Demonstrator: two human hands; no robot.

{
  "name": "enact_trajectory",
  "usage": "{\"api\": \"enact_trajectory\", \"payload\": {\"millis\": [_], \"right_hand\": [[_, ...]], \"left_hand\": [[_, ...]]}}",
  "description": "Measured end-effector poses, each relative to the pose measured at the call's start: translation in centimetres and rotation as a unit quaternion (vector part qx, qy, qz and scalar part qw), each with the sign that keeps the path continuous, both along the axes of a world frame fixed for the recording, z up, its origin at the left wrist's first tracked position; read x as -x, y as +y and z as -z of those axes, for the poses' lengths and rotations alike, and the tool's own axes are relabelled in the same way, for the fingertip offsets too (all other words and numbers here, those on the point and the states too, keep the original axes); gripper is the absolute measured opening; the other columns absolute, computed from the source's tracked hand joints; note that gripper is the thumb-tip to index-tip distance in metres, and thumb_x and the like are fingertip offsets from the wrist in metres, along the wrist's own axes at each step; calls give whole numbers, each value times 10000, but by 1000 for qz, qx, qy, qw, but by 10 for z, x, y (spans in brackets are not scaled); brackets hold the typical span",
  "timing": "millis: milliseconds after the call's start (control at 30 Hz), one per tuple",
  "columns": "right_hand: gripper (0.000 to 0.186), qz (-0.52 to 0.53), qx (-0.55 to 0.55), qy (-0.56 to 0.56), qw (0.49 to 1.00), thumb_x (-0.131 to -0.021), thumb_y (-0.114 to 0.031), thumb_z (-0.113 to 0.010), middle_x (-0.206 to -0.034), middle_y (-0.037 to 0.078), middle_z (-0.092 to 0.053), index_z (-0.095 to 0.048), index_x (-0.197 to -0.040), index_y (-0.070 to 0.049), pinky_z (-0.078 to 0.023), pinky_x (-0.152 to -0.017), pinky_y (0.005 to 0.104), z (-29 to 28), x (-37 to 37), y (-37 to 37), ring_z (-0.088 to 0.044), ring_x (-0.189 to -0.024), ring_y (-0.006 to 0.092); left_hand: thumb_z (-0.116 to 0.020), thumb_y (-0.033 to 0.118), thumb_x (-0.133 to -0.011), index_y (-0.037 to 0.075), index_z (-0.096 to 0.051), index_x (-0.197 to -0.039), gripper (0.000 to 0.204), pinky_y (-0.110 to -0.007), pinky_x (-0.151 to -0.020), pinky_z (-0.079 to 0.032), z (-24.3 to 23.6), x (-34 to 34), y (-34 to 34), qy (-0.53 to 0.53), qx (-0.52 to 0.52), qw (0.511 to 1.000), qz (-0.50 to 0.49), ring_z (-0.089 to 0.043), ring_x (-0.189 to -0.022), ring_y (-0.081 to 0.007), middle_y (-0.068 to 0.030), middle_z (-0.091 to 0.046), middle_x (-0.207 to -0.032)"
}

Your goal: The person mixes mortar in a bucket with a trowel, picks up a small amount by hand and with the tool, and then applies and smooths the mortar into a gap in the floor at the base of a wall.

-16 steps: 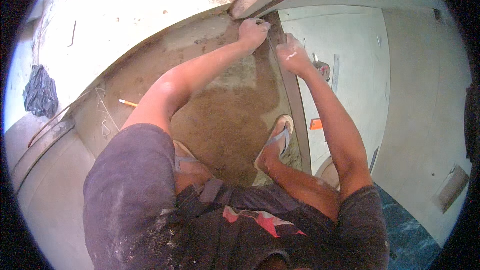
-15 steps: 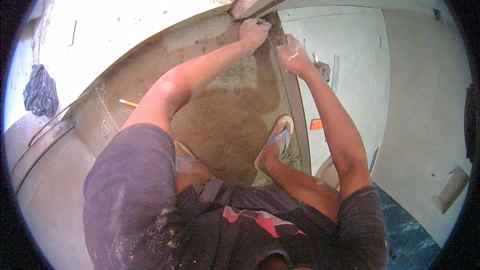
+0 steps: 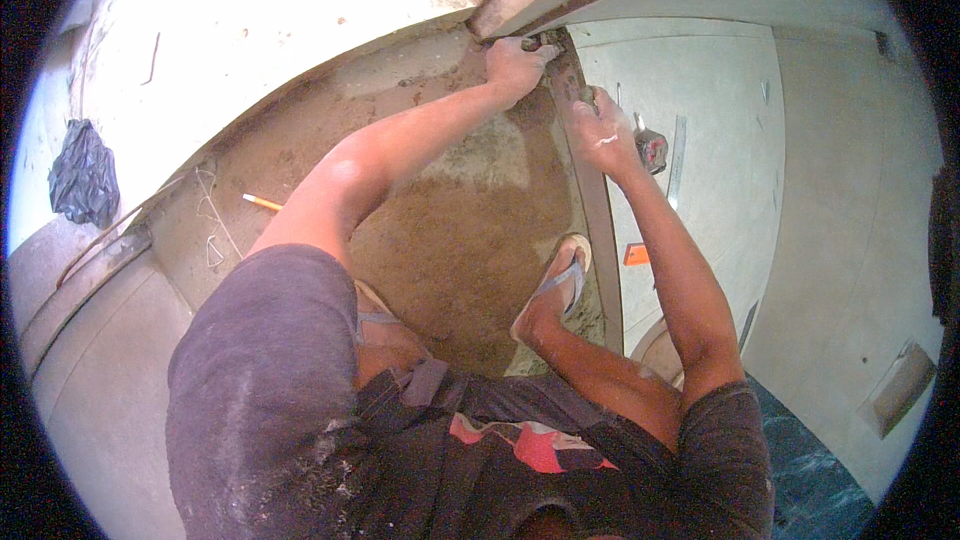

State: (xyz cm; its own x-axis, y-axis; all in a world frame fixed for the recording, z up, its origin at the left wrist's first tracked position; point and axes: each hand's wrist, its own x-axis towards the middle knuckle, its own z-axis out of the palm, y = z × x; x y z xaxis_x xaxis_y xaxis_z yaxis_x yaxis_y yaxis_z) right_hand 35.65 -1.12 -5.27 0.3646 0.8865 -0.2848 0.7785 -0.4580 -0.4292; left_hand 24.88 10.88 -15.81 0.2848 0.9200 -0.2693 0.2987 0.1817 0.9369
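My left hand is at the far corner, fingers bent against a small dark, crumbly lump where the ledge meets the wall. What lies under those fingers is mostly hidden. Just right of it, my right hand is closed beside the narrow brown strip along the floor's right edge. A small greyish piece shows at its fingertips, too covered to name. Both hands are dusted with pale powder. Between my sandalled feet spreads the rough brown floor, with a damp-looking darker patch.
On the pale panel at right lie a red-and-dark tool, a metal ruler and an orange piece. A yellow pencil and thin wire lie left. A black plastic bag rests on the white surface.
My right hand has come slightly down and toward me along the strip. The left hand's fingers have stretched further right over the lump. The whole view has shifted a little.
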Motion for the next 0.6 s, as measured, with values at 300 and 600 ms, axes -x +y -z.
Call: {"api": "enact_trajectory", "payload": {"millis": [300,600], "right_hand": [[394,-46,-33,25,998,-910,-293,-520,-1041,309,-626,-567,-1159,10,-460,-877,520,7,0,3,-597,-1002,486],[375,46,72,146,986,-893,-270,-531,-906,279,-642,-587,-1052,64,-489,-793,498,2,-9,25,-636,-841,433]], "left_hand": [[-718,329,-747,58,-760,-845,291,-424,-763,-533,-4,-12,-2,45,7,997,-69,-694,-765,-331,-183,-714,-808],[-725,315,-746,38,-735,-794,282,-426,-732,-527,4,-4,0,28,-16,998,-45,-681,-751,-359,-205,-690,-778]]}}
